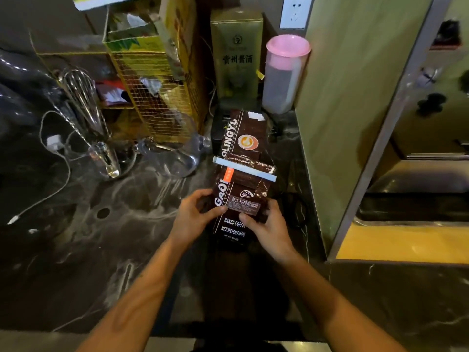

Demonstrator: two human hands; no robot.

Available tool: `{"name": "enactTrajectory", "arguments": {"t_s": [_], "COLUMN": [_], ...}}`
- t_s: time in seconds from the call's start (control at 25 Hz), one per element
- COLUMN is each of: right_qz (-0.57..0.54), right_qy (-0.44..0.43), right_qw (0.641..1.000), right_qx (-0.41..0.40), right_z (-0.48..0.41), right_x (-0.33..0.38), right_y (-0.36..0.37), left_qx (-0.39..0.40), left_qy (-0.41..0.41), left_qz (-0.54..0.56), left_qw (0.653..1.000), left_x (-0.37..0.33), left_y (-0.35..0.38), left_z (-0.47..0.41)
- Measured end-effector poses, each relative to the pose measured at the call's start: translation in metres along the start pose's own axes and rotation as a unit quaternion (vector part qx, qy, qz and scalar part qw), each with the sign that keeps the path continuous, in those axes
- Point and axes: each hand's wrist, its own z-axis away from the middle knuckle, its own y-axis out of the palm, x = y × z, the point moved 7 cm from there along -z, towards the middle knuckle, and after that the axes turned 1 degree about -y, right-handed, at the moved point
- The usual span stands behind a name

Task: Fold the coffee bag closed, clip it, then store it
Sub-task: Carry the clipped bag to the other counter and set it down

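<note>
A dark brown coffee bag (243, 158) with white lettering lies flat on the black marble counter, its top end pointing away from me. A pale blue clip bar (245, 169) sits across the bag's middle. My left hand (195, 217) grips the bag's lower left edge, thumb on its front. My right hand (269, 224) holds the lower right side, fingers pressed on the label. Both hands are on the bag's near, filled end.
A yellow wire basket (154, 97) with boxes stands behind on the left, with a whisk (83, 97) and a glass jug (175, 153) beside it. A gold box (237, 54) and a pink-lidded container (284, 74) stand at the back. A green panel (337, 110) walls the right.
</note>
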Motion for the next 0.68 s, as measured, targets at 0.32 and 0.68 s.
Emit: {"name": "enactTrajectory", "arguments": {"t_s": [0.32,0.68], "right_qz": [0.029,0.033], "right_qy": [0.033,0.034], "right_qw": [0.999,0.999], "right_qx": [0.025,0.014], "right_z": [-0.033,-0.051], "right_x": [-0.003,-0.024], "right_y": [0.011,0.003], "left_qx": [0.087,0.158], "left_qy": [-0.006,0.016], "left_qz": [-0.034,-0.161], "left_qw": [0.996,0.974], "left_x": [0.033,0.026], "left_y": [-0.007,-0.006], "left_z": [-0.036,-0.057]}}
